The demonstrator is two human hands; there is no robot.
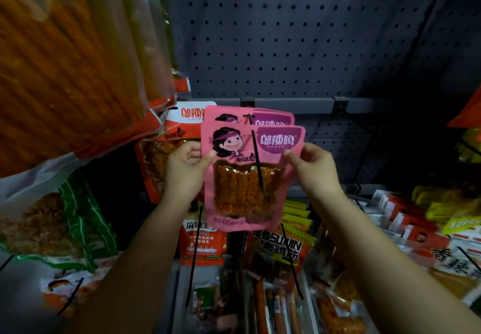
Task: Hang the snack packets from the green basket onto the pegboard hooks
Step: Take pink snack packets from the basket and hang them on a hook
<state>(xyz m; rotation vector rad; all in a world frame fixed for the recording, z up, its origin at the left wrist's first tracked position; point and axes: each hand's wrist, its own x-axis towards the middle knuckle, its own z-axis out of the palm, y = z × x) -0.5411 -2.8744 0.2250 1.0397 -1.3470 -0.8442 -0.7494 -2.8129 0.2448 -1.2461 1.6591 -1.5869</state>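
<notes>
Two hands raised before a grey pegboard (299, 37), one pink snack packet (250, 175) held between them. Far left: large clear packets of orange strips (67, 60) hanging close to the camera, blurred; below them a green-striped packet (86, 219). Next along, a red-and-white packet (166, 146) hanging just behind the left hand. Left hand (186, 169) gripping the pink packet's left edge, thumb pressed on the front, fingers curled behind. Pink packet upright, facing the camera, a black hook (257, 162) running down across its front, tip over the clear window. Second pink packet (260, 117) directly behind and slightly higher, apparently on the same hook. Right hand (316, 169) pinching the packet's right edge, thumb on the front, fingers behind. Below the hands: further hooks carrying red and yellow packets (294, 219), sausage-like sticks (273, 305) lower still. Far right: red-and-white boxes (413, 227) and yellow packs, blurred. Green basket not in view.
</notes>
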